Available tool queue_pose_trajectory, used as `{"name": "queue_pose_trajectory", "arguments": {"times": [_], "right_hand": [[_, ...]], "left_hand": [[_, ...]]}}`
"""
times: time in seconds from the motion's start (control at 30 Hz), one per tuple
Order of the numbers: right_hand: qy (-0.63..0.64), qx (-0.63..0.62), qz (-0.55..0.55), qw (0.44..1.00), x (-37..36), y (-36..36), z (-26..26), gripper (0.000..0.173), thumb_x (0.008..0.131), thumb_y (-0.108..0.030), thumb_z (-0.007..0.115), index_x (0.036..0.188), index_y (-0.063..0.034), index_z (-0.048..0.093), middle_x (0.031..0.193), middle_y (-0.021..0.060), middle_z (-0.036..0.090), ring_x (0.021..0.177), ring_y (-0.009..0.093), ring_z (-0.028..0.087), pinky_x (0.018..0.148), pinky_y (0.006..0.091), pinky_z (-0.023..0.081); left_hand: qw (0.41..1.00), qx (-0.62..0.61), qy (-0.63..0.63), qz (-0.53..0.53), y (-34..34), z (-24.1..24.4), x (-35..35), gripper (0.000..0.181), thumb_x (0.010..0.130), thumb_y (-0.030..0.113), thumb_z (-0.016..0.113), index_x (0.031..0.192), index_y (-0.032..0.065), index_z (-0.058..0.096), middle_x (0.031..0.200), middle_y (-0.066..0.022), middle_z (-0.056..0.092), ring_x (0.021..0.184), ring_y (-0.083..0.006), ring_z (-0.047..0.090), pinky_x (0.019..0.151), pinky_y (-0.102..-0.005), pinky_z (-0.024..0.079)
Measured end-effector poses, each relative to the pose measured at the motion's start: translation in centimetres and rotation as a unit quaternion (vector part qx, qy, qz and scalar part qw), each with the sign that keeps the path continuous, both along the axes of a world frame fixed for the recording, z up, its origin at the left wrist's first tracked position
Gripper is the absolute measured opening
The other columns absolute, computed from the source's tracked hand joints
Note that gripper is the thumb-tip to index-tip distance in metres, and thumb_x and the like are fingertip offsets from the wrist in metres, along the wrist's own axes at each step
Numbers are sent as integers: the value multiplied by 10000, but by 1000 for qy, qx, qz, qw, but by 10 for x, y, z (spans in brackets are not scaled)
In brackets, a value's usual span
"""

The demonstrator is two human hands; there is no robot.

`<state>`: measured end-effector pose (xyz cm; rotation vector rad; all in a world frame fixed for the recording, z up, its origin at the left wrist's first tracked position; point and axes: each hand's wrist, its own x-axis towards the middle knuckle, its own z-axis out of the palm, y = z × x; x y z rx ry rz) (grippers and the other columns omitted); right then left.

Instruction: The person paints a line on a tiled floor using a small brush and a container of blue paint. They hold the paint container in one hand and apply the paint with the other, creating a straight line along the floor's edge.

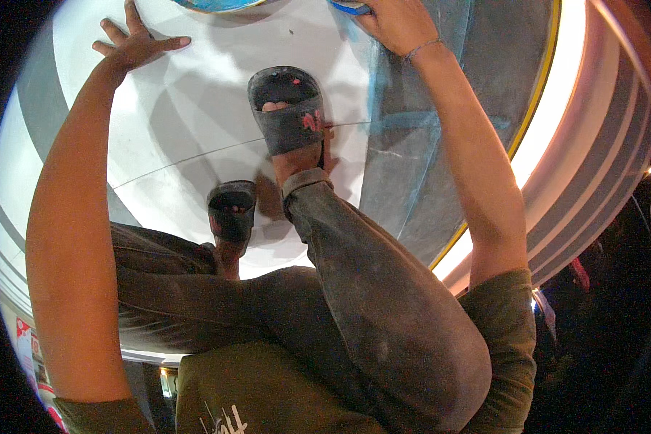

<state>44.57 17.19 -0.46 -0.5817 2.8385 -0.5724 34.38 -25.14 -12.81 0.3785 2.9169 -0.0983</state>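
Note:
My left hand (139,46) is at the upper left with its fingers spread and nothing in them. It is over or against the white painted surface (211,119); contact is hard to tell. At the top edge my right hand (401,27) grips a small blue object (351,7), partly cut off by the frame, so its kind is unclear. Between my hands, a rounded blue shape (222,4) with a pale rim enters from the top, mostly out of view. Blue smears (378,81) mark the border between the white and dark grey areas (412,146).
My feet, in a black slide sandal (287,111) and another sandal (231,211), stand on the white surface. A thin seam crosses it. At right runs a yellow edge (537,87) beside a bright white band (564,97), with striped curved steps or bands (591,163) beyond.

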Motion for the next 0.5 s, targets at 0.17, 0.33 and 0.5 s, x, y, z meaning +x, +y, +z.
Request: {"name": "queue_pose_trajectory", "arguments": {"times": [0.17,0.33,0.5], "right_hand": [[-108,17,43,993,8,8,-15,317,782,-151,643,1096,-134,676,1164,52,655,1037,228,579,942,366,406],[-98,78,85,988,55,22,-12,521,659,16,682,1121,-225,661,1219,-48,629,1052,252,542,942,347,472],[-129,91,68,985,105,22,-4,521,674,-6,671,1146,-226,649,1239,-56,617,1060,252,533,920,361,473]], "left_hand": [[999,28,32,-21,0,-8,-1,1477,452,878,677,1504,226,-129,1471,-407,-45,1368,-595,-49,1053,-684,30],[1000,8,8,11,1,-17,3,1472,447,871,686,1506,237,-117,1467,-415,-39,1376,-583,-27,1047,-685,56],[981,-91,166,27,-26,-58,1,1369,571,779,712,1514,233,-117,1563,-174,-188,1399,-498,-147,1077,-686,-55]]}}
